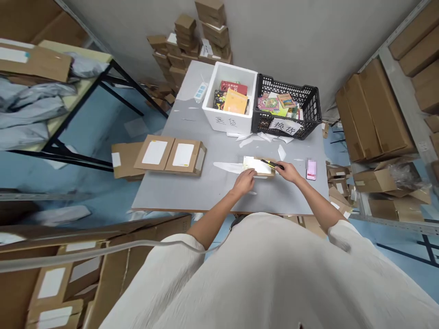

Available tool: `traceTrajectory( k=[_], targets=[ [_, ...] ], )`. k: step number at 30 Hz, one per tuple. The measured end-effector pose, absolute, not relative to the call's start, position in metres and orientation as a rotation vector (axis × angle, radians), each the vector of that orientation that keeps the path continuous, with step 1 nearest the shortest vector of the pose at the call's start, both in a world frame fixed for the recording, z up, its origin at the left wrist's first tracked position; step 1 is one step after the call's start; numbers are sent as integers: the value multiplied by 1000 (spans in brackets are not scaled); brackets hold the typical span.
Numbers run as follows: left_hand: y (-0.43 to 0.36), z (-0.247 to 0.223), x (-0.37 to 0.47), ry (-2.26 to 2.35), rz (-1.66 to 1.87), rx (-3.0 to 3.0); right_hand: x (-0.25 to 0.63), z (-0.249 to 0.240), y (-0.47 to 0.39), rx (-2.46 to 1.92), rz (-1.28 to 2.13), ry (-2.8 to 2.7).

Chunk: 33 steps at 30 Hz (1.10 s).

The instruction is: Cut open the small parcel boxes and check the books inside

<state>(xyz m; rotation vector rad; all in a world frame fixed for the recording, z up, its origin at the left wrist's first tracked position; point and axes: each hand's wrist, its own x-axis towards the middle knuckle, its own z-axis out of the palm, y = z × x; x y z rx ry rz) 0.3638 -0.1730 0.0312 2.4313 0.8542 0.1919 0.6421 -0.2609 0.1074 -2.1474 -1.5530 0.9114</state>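
Observation:
A small cardboard box (263, 172) with a white label lies near the front of the grey table. My left hand (244, 181) holds the box at its left front edge, fingers closed against it. In my right hand (287, 172) is a yellow and black box cutter (272, 164), its front end over the label at the box's right part. Whether the blade touches the box is too small to tell. Strips of white paper (226, 167) lie beside and behind the box.
Behind stand a white foam box (229, 123) and a black plastic crate (308, 109), both holding books. Labelled cartons (168, 155) lie at the table's left. A phone (311, 169) rests at the right. A cable (103, 251) crosses low on the left.

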Motion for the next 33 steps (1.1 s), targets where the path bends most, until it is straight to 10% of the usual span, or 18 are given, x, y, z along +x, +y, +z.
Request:
traceTrajectory(
  k=[33],
  targets=[
    [-169,19,337,782,285,2413,568,129,-194,-2334,662,-2297]
  ],
)
